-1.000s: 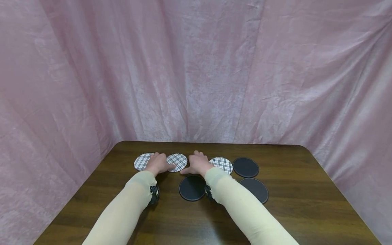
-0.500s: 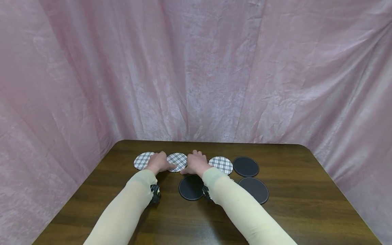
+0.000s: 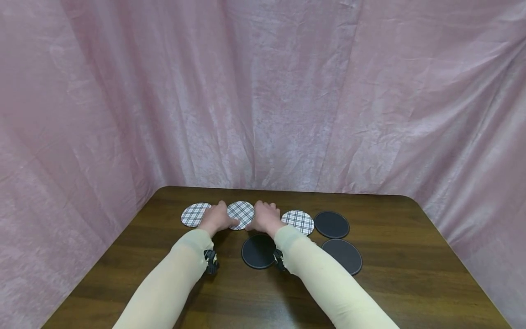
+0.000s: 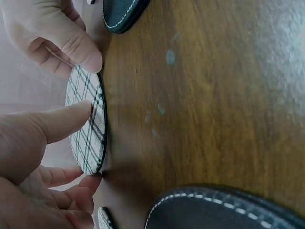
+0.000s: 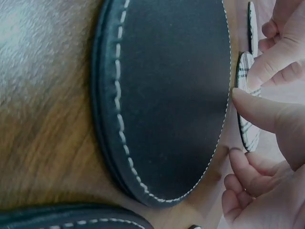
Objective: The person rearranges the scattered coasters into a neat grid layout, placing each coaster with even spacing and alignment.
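A round coaster with a white plaid face (image 3: 241, 214) is between my two hands near the far edge of the table. My left hand (image 3: 216, 217) grips its left side, thumb (image 4: 76, 117) on the plaid face and fingers at the rim. On the right side my right hand (image 3: 265, 217) pinches the same coaster, its thumb (image 5: 255, 109) at the near edge and other fingers by the rim. A dark coaster with pale stitching (image 3: 258, 252) lies just nearer than the hands. Left of my left hand is another plaid coaster (image 3: 194, 214), partly hidden.
Right of the right hand lies a third plaid coaster (image 3: 298, 221). Beyond it are a dark coaster (image 3: 331, 224) and, nearer, another dark coaster (image 3: 344, 256), partly behind the right sleeve. A pink curtain (image 3: 263, 100) hangs behind the wooden table (image 3: 411, 265).
The middle plaid coaster has shifted slightly away and shows more of its face. My left hand has moved a little right and away, and the hands are closer together around it.
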`<state>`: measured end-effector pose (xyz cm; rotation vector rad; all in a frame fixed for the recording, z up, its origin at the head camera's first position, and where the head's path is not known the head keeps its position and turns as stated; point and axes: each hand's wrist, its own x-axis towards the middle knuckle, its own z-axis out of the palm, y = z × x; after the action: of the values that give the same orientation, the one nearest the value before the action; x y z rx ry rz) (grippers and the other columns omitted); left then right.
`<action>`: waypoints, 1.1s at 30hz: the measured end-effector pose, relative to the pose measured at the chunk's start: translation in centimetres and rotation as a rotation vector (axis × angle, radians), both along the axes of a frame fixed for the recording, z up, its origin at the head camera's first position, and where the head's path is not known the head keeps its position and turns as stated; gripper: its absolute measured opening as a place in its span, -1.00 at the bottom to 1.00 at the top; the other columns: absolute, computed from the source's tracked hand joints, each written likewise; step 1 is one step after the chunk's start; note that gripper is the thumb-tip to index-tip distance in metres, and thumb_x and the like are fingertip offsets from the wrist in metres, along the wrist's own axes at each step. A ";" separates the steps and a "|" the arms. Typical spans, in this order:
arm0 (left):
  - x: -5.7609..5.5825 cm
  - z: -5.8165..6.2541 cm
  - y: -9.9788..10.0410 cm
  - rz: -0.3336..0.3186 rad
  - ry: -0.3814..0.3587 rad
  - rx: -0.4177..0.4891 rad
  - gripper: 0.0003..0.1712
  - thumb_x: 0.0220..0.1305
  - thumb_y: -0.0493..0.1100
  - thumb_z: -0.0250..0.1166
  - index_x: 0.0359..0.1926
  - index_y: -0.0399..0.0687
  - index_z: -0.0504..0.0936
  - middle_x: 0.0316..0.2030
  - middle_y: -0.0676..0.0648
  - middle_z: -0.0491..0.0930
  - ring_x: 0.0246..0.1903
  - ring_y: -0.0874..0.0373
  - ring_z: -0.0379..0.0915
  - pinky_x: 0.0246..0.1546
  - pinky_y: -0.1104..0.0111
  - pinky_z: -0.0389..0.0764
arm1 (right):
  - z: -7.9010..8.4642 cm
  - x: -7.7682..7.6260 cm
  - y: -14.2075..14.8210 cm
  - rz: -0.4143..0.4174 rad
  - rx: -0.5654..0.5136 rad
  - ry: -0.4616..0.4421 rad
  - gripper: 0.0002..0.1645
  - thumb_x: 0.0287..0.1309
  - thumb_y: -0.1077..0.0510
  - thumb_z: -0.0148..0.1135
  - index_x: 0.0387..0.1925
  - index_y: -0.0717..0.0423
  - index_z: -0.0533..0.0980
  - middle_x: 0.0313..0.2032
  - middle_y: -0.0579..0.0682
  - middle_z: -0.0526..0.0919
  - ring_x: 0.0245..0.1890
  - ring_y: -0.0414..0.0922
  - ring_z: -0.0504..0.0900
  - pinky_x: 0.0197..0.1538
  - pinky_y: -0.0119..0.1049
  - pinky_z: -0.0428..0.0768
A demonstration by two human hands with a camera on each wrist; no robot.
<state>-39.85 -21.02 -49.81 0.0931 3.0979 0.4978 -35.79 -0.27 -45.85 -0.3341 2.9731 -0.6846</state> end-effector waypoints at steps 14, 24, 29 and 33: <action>5.8 7.5 4.3 -0.006 -0.025 0.107 -0.21 0.33 0.10 0.61 0.22 -0.45 0.53 0.09 -0.40 0.66 0.12 -0.35 0.61 0.19 -0.12 0.59 | 2.4 0.7 3.8 0.075 -0.076 0.038 -0.16 0.16 -0.05 0.74 0.33 0.23 0.56 -0.03 0.05 0.77 0.23 0.21 0.54 0.38 0.21 0.37; 5.1 6.2 5.7 -0.040 -0.058 0.145 -0.19 0.30 0.10 0.65 0.24 -0.41 0.52 0.08 -0.34 0.70 0.06 -0.30 0.65 0.10 -0.10 0.65 | 1.9 0.0 7.0 0.140 -0.059 0.046 -0.15 0.12 -0.04 0.76 0.34 0.19 0.58 -0.18 -0.08 0.78 0.27 0.23 0.49 0.37 0.25 0.39; 2.1 2.2 4.8 -0.055 -0.044 0.122 -0.11 0.21 0.24 0.67 0.27 -0.28 0.54 0.06 -0.22 0.71 0.01 -0.19 0.64 0.05 -0.07 0.63 | 1.8 -0.2 7.9 0.153 -0.071 0.024 -0.16 0.13 0.01 0.76 0.35 0.22 0.58 -0.04 0.01 0.83 0.32 0.24 0.47 0.40 0.27 0.37; -0.5 -1.1 4.2 -0.070 -0.039 0.123 -0.06 0.13 0.30 0.70 0.25 -0.24 0.56 0.00 -0.15 0.71 -0.06 -0.11 0.63 0.02 0.00 0.64 | 1.6 -0.3 8.4 0.168 -0.047 0.024 -0.18 0.14 0.02 0.75 0.34 0.23 0.59 0.03 0.05 0.83 0.34 0.25 0.45 0.39 0.26 0.37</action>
<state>-40.38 -16.80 -50.86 0.1892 3.0115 0.6781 -36.10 8.12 -44.21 -0.5907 2.9109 -0.7362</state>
